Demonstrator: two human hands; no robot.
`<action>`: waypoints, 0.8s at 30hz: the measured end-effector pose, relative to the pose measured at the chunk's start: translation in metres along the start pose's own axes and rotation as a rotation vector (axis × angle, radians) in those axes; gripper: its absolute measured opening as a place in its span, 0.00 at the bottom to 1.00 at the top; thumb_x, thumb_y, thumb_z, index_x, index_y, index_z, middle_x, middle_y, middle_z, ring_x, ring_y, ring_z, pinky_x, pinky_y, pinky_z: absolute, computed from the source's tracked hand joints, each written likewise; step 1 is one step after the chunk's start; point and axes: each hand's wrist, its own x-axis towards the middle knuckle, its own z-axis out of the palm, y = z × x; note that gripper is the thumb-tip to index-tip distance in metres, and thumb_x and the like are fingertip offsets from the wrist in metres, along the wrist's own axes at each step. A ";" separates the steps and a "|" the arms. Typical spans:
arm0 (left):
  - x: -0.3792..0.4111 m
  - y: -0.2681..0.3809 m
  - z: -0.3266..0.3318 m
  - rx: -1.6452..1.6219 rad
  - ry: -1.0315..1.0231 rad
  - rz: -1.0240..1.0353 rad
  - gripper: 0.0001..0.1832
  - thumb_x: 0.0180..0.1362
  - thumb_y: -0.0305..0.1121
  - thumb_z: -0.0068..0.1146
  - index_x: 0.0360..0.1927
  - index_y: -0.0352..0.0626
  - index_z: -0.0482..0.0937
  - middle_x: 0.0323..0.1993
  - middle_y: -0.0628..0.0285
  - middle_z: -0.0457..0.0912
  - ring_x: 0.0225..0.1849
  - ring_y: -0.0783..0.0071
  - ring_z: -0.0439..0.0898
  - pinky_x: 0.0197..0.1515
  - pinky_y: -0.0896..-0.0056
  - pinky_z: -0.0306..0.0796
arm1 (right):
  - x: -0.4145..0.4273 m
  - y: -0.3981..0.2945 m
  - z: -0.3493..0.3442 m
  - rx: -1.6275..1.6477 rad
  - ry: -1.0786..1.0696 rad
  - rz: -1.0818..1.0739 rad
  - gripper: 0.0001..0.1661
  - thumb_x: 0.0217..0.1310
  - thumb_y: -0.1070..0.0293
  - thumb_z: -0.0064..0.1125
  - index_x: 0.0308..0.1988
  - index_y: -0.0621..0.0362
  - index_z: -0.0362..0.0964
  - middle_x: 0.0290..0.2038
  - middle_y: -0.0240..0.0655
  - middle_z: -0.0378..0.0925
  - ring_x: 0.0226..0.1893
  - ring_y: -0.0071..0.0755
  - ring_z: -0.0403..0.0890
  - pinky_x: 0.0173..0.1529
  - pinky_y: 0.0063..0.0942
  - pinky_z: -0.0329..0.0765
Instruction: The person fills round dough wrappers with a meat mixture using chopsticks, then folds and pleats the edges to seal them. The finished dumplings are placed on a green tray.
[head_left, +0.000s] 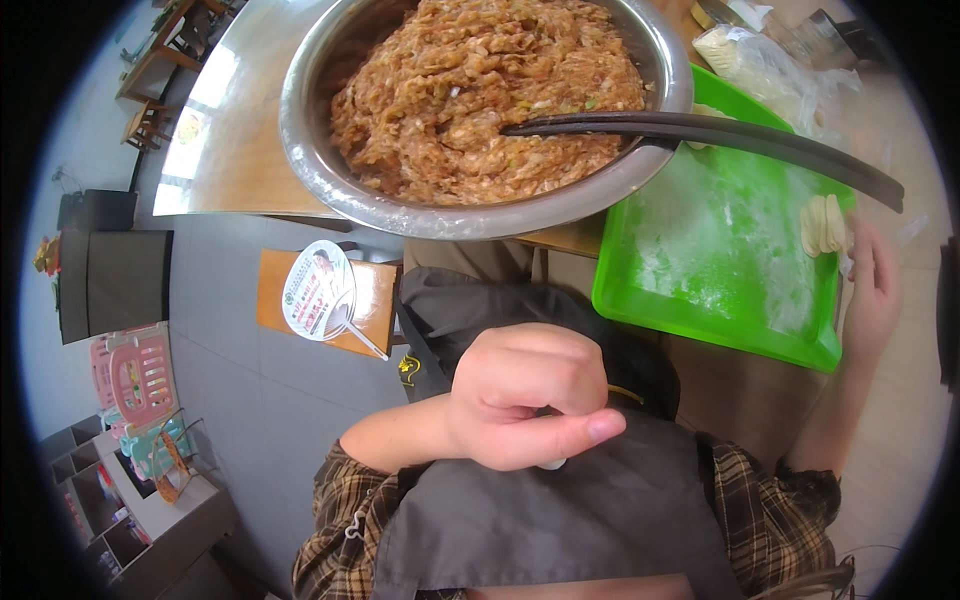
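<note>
My left hand (529, 397) is curled into a fist in front of the apron (555, 525), thumb laid across the front. A small white bit (553, 465) peeks out below the thumb; whether it is held is unclear. At the right edge of a flour-dusted green plastic tray (720, 334), my right hand (874, 262) is beside a short stack of round dough wrappers (823, 225). Its grip is partly hidden. A large steel bowl (465, 221) of minced filling (480, 97) stands ahead, with dark wooden chopsticks (712, 127) stuck in it and resting over the rim.
A plastic bag of wrappers (750, 64) lies past the tray. Pale dough (705, 120) shows by the bowl, under the chopsticks. To the left, a hand fan (319, 292) bearing print rests on a wooden stool (375, 296). Beyond it are a grey shelf unit (161, 517) and pink play-fence panels (139, 379).
</note>
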 end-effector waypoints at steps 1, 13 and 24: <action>-0.001 0.000 -0.001 -0.010 0.028 -0.015 0.11 0.57 0.22 0.59 0.21 0.38 0.71 0.19 0.58 0.75 0.16 0.65 0.68 0.20 0.66 0.61 | -0.006 0.000 -0.002 0.006 0.016 0.042 0.14 0.72 0.68 0.50 0.47 0.64 0.78 0.45 0.31 0.79 0.38 0.18 0.73 0.40 0.18 0.70; -0.012 0.005 0.012 -0.480 0.259 -0.370 0.62 0.52 0.79 -0.03 0.18 0.32 0.80 0.14 0.55 0.75 0.17 0.67 0.72 0.24 0.72 0.65 | -0.061 -0.055 0.013 0.356 -0.088 -0.129 0.21 0.72 0.60 0.46 0.43 0.67 0.78 0.40 0.37 0.79 0.30 0.22 0.72 0.34 0.20 0.69; -0.018 0.009 0.006 0.698 -0.111 0.151 0.25 0.41 0.57 0.71 0.36 0.49 0.81 0.18 0.67 0.73 0.18 0.66 0.75 0.19 0.67 0.67 | -0.081 -0.167 0.086 0.515 -0.806 -0.277 0.13 0.50 0.69 0.72 0.39 0.60 0.81 0.26 0.36 0.80 0.24 0.31 0.80 0.28 0.24 0.74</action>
